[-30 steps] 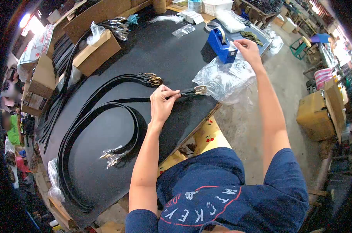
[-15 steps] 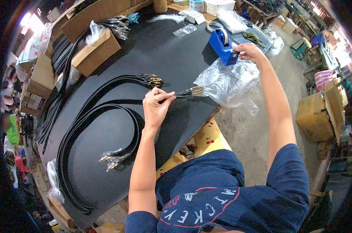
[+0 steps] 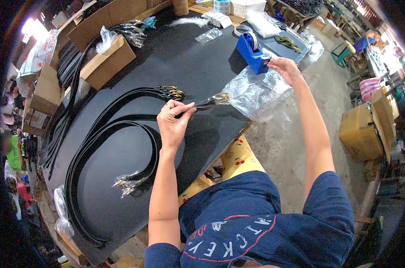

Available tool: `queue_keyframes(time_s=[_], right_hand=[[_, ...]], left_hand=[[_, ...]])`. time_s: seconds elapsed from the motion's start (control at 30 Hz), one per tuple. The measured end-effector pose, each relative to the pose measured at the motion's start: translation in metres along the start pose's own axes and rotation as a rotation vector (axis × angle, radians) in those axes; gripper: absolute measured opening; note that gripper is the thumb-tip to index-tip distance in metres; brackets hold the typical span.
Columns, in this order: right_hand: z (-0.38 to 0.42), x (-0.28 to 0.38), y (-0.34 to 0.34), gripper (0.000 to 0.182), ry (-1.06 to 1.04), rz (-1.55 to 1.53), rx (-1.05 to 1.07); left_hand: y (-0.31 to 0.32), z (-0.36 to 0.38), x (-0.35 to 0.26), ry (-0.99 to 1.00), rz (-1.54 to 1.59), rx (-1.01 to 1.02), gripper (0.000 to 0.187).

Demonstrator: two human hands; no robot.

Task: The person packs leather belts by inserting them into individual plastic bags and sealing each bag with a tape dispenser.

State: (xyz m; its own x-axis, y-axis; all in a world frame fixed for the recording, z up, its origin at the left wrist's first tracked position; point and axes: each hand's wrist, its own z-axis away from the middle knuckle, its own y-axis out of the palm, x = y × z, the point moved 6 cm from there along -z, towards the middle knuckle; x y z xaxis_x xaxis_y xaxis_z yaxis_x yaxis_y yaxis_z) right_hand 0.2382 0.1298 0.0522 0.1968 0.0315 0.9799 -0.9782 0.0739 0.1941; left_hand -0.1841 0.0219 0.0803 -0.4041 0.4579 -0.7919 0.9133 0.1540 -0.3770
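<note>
My left hand (image 3: 172, 123) is closed in a pinch on a black belt (image 3: 202, 106) just behind its metal buckle (image 3: 221, 98). A clear plastic bag (image 3: 256, 96) spreads from the buckle end past the table edge. My right hand (image 3: 286, 70) is at the cutter end of a blue tape dispenser (image 3: 251, 53), thumb and fingers drawn together; what they grip is too small to make out. More black belts (image 3: 117, 105) curve over the table, with gold buckles (image 3: 173, 93) left of the held one. Plastic-wrapped buckles (image 3: 131, 182) lie nearer me.
On the dark table (image 3: 184, 58), an open cardboard box (image 3: 108, 62) stands at the far left beside bundled straps. White cards (image 3: 217, 18), a flat plastic packet (image 3: 208, 35) and a tape roll (image 3: 242, 30) lie at the back. A large carton (image 3: 361, 134) sits off to the right.
My right hand has drawn slightly away from the dispenser's cutter end. My left hand and the held belt have shifted a little left, and the bag hangs lower and flatter.
</note>
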Motion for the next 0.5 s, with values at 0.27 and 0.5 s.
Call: queue_keyframes(time_s=[0.27, 0.5], right_hand=[[0.006, -0.007, 0.002, 0.025, -0.117, -0.069, -0.041], [0.006, -0.029, -0.005, 0.020, 0.024, -0.031, -0.136]], left_hand=[[-0.002, 0.001, 0.001, 0.006, -0.008, -0.048, 0.019], [-0.006, 0.000, 0.006, -0.004, 0.032, -0.083, 0.019]])
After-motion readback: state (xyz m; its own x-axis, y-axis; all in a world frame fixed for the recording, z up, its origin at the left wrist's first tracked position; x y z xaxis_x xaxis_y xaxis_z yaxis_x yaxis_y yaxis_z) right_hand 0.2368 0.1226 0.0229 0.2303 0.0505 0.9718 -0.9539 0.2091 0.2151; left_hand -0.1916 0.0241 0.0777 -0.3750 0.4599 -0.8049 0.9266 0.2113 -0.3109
